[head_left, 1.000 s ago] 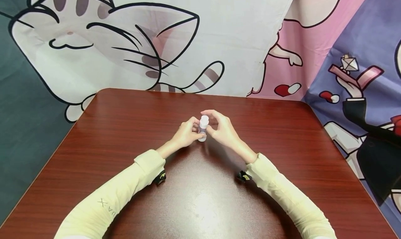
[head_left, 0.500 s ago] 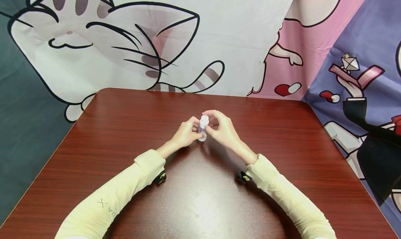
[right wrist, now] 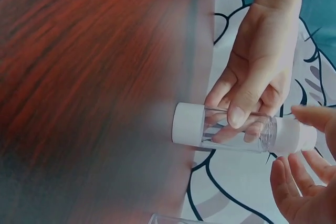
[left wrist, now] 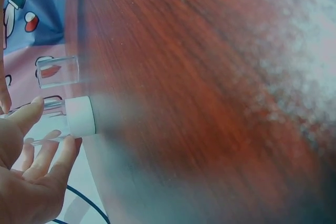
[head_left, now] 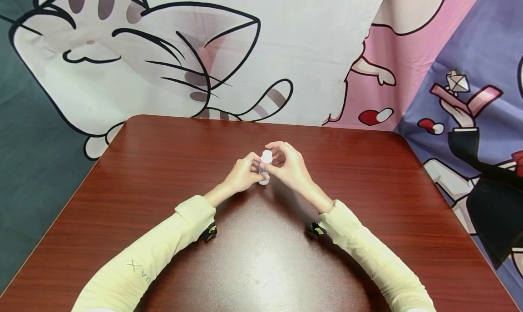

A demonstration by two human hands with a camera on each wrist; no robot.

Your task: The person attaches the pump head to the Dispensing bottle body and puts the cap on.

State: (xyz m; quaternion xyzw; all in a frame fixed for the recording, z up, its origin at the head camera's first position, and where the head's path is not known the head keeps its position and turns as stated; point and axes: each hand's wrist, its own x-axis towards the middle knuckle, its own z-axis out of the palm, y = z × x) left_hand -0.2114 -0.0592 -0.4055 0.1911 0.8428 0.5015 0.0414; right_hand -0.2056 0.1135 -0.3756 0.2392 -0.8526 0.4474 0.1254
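Observation:
A small clear bottle [right wrist: 241, 142] stands upright on the table, with a white base [right wrist: 188, 124] and a white cap [right wrist: 287, 136]. My left hand [head_left: 241, 173] grips its clear body, thumb on the near side and fingers behind, as the right wrist view shows. Around the cap at the top is my right hand [head_left: 293, 169], its thumb on one side and its fingers curled on the other. A clear, open-looking cylinder [left wrist: 59, 72] appears beside the bottle in the left wrist view; in the head view I cannot make it out.
The reddish-brown wooden table [head_left: 171, 166] has rounded far corners. Behind it hangs a cloth backdrop [head_left: 310, 53] with a cartoon cat. A dark wrist device [head_left: 209, 231] is on the left wrist, and a similar one [head_left: 316, 229] on the right.
My right thumb has come in leftward onto the bottle just below the cap, and the right hand has shifted slightly. The left hand and bottle stay almost where they were.

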